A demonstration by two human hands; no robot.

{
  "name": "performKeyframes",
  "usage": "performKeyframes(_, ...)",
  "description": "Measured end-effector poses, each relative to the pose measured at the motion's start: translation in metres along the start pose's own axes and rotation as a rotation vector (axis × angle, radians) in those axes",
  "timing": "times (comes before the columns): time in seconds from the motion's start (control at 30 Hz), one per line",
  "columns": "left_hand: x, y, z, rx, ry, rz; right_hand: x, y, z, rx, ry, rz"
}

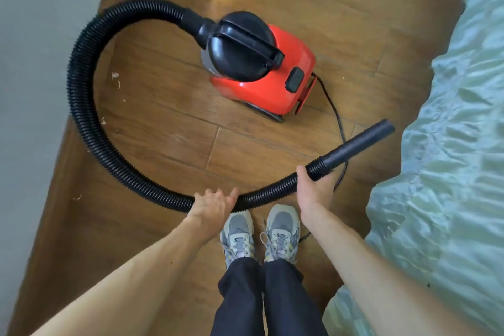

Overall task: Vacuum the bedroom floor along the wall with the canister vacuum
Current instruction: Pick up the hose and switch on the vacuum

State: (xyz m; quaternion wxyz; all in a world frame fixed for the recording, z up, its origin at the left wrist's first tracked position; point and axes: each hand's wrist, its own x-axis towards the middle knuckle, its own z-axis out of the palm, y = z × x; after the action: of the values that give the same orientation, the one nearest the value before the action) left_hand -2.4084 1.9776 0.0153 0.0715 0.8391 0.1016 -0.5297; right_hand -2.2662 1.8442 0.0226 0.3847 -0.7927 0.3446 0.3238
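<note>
A red and black canister vacuum (261, 68) stands on the wooden floor (169, 133) ahead of me. Its black ribbed hose (81, 84) loops from the canister's left side round toward me. My left hand (214, 206) grips the hose in front of my feet. My right hand (313, 188) grips the hose just behind its smooth black end tube (357, 143), which points up and right toward the bed. Small pale scraps of debris (116, 78) lie on the floor near the wall (41, 63) on the left.
A bed with pale green bedding (450, 172) fills the right side. The vacuum's black power cord (336, 117) runs from the canister's rear back past my right foot. My grey sneakers (259, 232) stand between wall and bed.
</note>
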Motion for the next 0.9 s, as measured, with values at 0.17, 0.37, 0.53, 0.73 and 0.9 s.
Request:
performKeyframes(0.17,-0.039,-0.003,-0.03,-0.316,0.175,-0.079,-0.07,-0.072,-0.021,-0.114,-0.162,-0.494)
performKeyframes(0.37,-0.075,-0.005,-0.036,-0.779,0.446,-0.158,-0.125,-0.124,-0.007,-0.342,-0.523,-0.882)
performKeyframes(0.53,-0.112,-0.013,-0.034,-1.125,0.629,-0.204,-0.159,-0.141,0.021,-0.558,-0.799,-1.152)
performKeyframes(0.73,-0.148,-0.021,-0.026,-1.503,0.684,-0.188,-0.197,-0.138,0.057,-0.825,-1.054,-1.178)
performKeyframes(0.9,-0.163,-0.023,-0.01,-1.773,0.649,-0.207,-0.231,-0.124,0.082,-1.026,-1.223,-1.153)
